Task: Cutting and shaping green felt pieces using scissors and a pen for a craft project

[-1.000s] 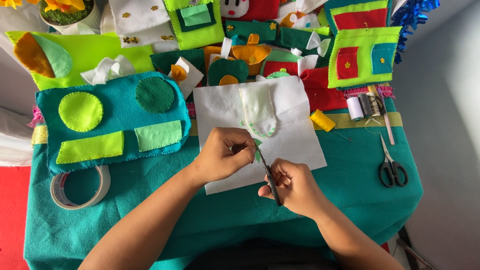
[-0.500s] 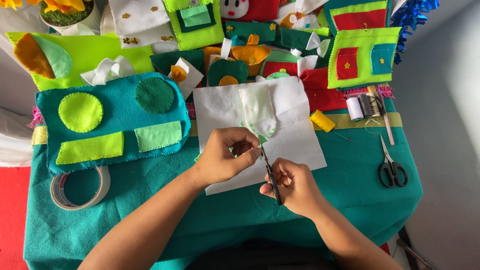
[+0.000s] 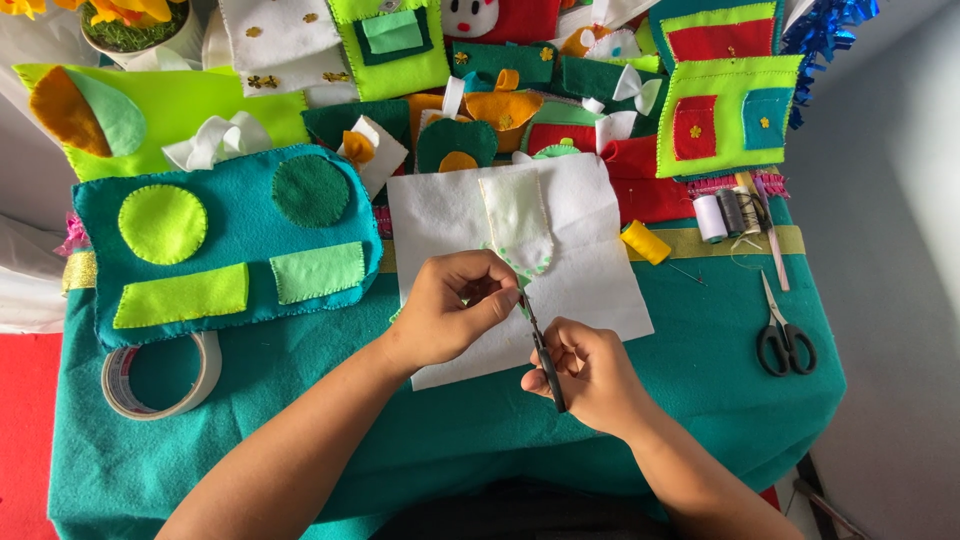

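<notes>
Far left of the white felt sheet (image 3: 590,290), a roll of tape (image 3: 160,373) lies on the teal counter (image 3: 700,400), just below the teal felt panel (image 3: 225,240) with its green circles and rectangles. Your left hand (image 3: 450,310) sits on the sheet's lower middle, fingers curled and pinching the tip of the pale green patch (image 3: 517,220); since a second ago it has closed in tighter toward the blade. Your right hand (image 3: 590,375), just below the sheet's lower edge, is clenched around small dark scissors (image 3: 542,350), whose tips now meet the patch's stitched point, so a trim looks underway. Right of the sheet lie a yellow thread spool (image 3: 645,242), white and dark spools (image 3: 722,215), then black-handled scissors (image 3: 785,335). No labels are legible.
</notes>
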